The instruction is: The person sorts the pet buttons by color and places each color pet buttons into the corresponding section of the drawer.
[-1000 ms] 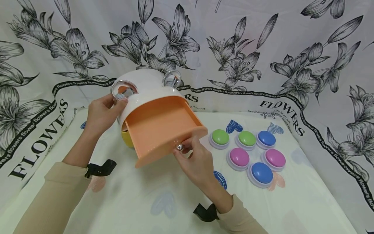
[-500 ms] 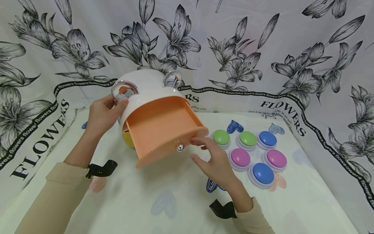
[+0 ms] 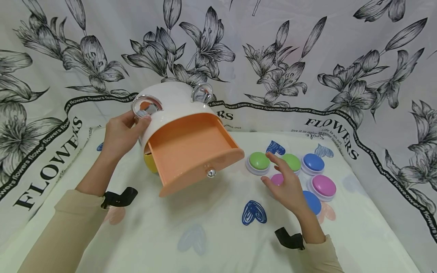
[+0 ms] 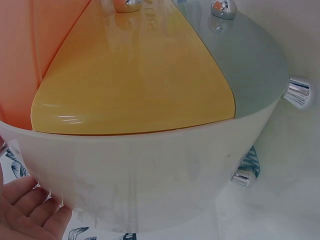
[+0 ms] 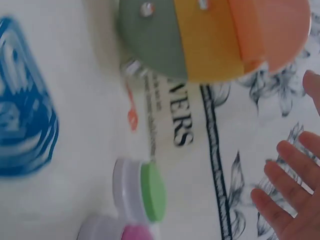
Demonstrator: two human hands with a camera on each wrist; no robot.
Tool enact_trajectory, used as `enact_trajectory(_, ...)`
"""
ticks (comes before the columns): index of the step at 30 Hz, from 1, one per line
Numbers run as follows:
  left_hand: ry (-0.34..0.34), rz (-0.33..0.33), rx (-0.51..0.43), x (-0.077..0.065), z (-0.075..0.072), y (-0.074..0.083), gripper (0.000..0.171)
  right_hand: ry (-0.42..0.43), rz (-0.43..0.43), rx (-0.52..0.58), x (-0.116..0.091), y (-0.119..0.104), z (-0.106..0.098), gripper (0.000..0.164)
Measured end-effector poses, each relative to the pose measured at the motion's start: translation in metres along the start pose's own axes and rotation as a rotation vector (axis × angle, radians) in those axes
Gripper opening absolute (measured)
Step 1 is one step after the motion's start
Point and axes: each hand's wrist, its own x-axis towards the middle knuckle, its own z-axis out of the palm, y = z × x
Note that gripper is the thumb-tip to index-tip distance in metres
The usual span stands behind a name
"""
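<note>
A glossy white rounded mini drawer cabinet [image 3: 170, 96] has an orange top drawer [image 3: 192, 142] pulled out; the drawer's inside is bare. Silver knobs mark its yellow [image 4: 135, 85] and grey-green [image 4: 250, 65] drawers, both pushed in. My left hand [image 3: 121, 134] grips the cabinet's upper left side by a chrome ring [image 3: 146, 105], thumb in front; its fingers lie along the white side in the left wrist view. To the right, my right hand [image 3: 286, 187] hovers with spread fingers over small round tubs with domed lids, including a green one [image 3: 259, 161], holding nothing. It partly hides a pink one [image 3: 277, 179].
More tubs stand in the cluster: green [image 3: 291, 162], blue [image 3: 313, 162], pink [image 3: 323, 185] and blue [image 3: 312, 201]. A pale cloth with printed hearts [image 3: 254, 212] covers the table. Behind hangs a flower-print curtain [image 3: 273, 76].
My right hand has let go of the orange drawer's silver knob and moved right to the tubs, its fingers opening out. The left hand and the pulled-out drawer have stayed put.
</note>
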Motion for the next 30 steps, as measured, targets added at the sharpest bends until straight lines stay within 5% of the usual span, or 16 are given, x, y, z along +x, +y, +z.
enact_trajectory(10, -0.003, -0.007, 0.011, -0.002, 0.000, 0.006, 0.060, -0.164, 0.206, -0.058, -0.010, 0.046, -0.023, 0.075)
enact_trajectory(30, -0.010, 0.003, -0.002, -0.002, -0.001, 0.003, 0.060, -0.421, 0.222, -0.272, -0.019, 0.091, -0.030, 0.089)
